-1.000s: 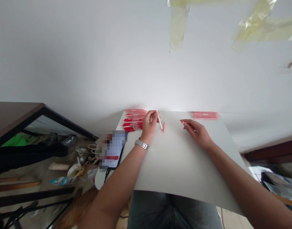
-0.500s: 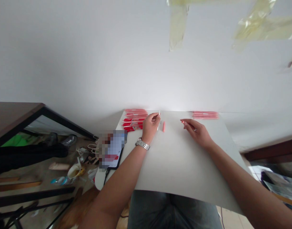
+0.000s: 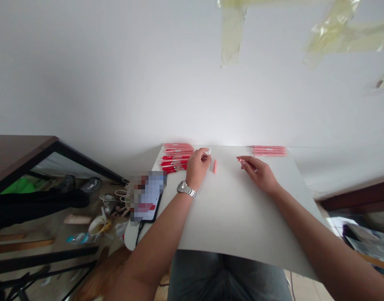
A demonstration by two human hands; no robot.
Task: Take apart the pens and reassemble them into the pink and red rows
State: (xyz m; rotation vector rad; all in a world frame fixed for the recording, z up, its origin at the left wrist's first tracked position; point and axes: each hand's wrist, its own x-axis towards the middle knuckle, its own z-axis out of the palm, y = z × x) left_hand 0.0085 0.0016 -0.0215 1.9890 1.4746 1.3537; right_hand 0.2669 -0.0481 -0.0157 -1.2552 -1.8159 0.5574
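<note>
Left hand [image 3: 198,165] pinching thin white rod [image 3: 209,151], right hand [image 3: 259,173] closed on small pink piece [image 3: 241,159], pink tube [image 3: 214,166] lying between them on white board [image 3: 242,209]

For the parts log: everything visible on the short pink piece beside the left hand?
The short pink piece is a slim, straight rod with a smooth, plastic look, possibly part of a pen. It lies on the white board, running roughly front to back, just right of the left hand but apart from it. Nothing appears to touch it except the board. No markings can be made out.
</note>
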